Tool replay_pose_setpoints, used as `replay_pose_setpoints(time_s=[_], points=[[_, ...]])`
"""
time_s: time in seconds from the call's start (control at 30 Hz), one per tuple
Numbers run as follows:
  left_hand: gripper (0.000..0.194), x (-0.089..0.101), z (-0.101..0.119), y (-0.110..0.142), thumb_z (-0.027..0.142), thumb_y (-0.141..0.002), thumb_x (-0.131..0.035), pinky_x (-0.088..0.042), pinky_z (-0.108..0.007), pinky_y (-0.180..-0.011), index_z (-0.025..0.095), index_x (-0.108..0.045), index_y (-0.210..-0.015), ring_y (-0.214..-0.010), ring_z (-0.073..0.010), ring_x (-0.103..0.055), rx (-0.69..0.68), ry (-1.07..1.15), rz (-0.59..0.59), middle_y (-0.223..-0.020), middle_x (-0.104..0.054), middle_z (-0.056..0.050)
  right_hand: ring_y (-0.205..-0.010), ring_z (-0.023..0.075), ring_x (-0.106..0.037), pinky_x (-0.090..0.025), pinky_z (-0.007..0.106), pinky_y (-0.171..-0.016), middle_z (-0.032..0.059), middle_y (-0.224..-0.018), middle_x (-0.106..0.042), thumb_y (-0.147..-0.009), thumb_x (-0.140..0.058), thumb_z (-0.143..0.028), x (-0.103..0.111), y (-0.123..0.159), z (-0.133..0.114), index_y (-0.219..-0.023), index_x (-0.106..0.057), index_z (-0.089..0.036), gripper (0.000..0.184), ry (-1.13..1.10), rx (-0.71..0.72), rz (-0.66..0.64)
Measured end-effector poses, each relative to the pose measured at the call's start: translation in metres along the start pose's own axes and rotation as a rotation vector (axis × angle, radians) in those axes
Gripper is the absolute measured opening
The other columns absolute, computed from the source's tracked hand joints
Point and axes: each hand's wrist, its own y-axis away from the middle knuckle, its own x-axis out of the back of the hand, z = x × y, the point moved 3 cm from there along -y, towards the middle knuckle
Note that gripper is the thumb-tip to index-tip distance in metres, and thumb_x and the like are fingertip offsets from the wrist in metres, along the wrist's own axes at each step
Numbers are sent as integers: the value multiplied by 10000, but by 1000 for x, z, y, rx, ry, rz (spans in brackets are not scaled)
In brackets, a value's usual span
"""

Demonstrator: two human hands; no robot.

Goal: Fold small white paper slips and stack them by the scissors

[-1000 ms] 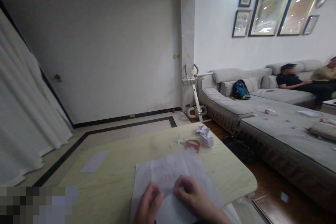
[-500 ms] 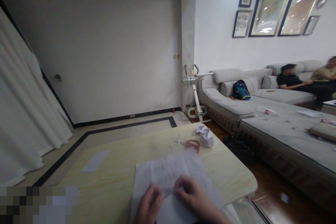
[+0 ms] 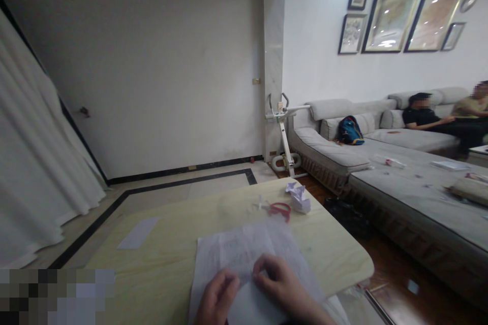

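A large, creased sheet of printed paper [image 3: 244, 244] lies at the near side of the pale yellow table [image 3: 171, 264]. Over it, my left hand [image 3: 220, 292] and my right hand [image 3: 280, 282] face each other, a small gap apart. Both are closed with thumb and fingers pinched at the upper edge of a plain white sheet of paper [image 3: 249, 307]. The lower part of that sheet runs out of view. Just past the printed paper are red-handled scissors [image 3: 280, 209], with crumpled paper [image 3: 301, 200] to their right.
A paper strip [image 3: 138, 233] lies on the table's left. Right of the table stands a long grey sofa [image 3: 400, 177] with a blue backpack [image 3: 351, 131] and two seated people. A white exercise machine [image 3: 284, 134] is by the pillar. A black bag [image 3: 346, 216] lies on the floor.
Both hands keep nearly the same place and pinch. The papers, the scissors and the crumpled paper have not visibly moved.
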Motion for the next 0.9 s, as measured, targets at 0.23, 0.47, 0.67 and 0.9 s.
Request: replay_pose_setpoints(time_s=[0.23,0.47,0.67,0.9], points=[[233,-1,-4,-1,481,-730,-706,-552,-296,-852,257,-735,-787,-974,-287,-695,-14,-18,-4,-898,-772,-58,-832,224,-604,-455,316,-789,38,-806,-680,-825,-580,-337,1,1,-5,-766,-661,-196,174,29,-27,10],[246,-1,-15,-2,482,-762,-667,-550,-300,-859,256,-741,-822,-968,-284,-697,-7,-32,35,-944,-773,-57,-816,221,-611,-458,315,-771,51,-804,-676,-814,-571,-302,0,1,-4,-780,-668,-167,170,6,-6,4],[327,-3,-14,-1,516,-787,-610,-568,-320,-783,255,-719,-950,-888,-283,-702,-17,-27,11,-820,-758,-31,-822,221,-613,-458,315,-772,44,-804,-677,-801,-576,-270,-1,0,-2,-775,-666,-168,138,-18,-5,1],[275,-3,-7,-3,512,-748,-651,-562,-300,-790,257,-737,-808,-841,-271,-707,-48,-17,3,-815,-761,-46,-823,221,-616,-460,309,-767,45,-800,-677,-813,-578,-276,0,-1,-2,-773,-664,-168,143,-14,0,4]])
